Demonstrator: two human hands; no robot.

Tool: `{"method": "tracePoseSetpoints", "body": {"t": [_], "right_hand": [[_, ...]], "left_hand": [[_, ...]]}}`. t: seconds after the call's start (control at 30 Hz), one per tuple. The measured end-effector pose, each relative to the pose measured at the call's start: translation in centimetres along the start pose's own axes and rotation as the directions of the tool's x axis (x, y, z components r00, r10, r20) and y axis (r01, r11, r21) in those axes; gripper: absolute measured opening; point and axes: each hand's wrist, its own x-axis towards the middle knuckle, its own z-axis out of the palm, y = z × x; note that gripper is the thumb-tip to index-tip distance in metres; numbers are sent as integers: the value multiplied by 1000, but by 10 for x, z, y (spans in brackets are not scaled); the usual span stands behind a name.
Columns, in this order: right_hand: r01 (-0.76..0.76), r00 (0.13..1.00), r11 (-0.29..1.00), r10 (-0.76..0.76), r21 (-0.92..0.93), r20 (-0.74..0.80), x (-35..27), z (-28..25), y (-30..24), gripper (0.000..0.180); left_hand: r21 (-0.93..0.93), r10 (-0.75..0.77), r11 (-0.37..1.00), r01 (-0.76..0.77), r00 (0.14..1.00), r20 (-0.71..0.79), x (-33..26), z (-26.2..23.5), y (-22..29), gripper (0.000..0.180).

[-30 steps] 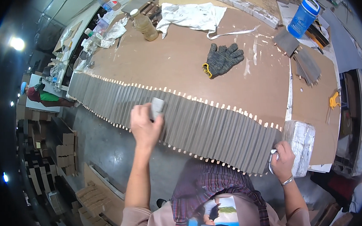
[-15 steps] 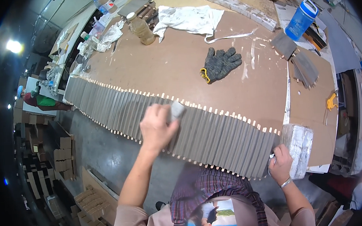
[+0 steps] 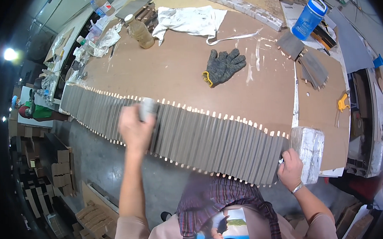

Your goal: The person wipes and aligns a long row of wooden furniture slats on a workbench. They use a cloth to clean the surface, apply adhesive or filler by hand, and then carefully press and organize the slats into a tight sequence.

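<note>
A long row of narrow grey wooden slats (image 3: 206,140) with pale tabs at both ends lies side by side along the table's near edge. My left hand (image 3: 132,126), slightly blurred, is closed round a small pale grey block (image 3: 148,109). That block is over the slats, left of the row's middle, by their far ends. At the right end of the row my right hand (image 3: 291,168) is closed against the last slats. A bit of something white shows at its fingers, too small to name.
A white-wrapped block (image 3: 310,154) stands beside my right hand. Beyond the row lie a dark knit glove (image 3: 227,67), a white cloth (image 3: 187,21) and a jar (image 3: 140,33). At the right are a blue bottle (image 3: 309,18), loose slats (image 3: 313,70) and a yellow-handled tool (image 3: 342,103).
My left hand has moved left along the slats with the pale block. My right hand stays at the right end of the row. The whole view has shifted slightly.
</note>
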Motion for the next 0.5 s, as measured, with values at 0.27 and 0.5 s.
{"method": "tracePoseSetpoints", "body": {"t": [0.27,0.5], "right_hand": [[7,1000,1000,-6,17,-15,-1,-1,0,26],[13,1000,999,-13,37,-3,-1,-2,1,27]], "left_hand": [[12,-288,958,288,958,5,-45,-36,-45,31],[-111,146,985,-135,985,94,-107,-32,45,37]]}}
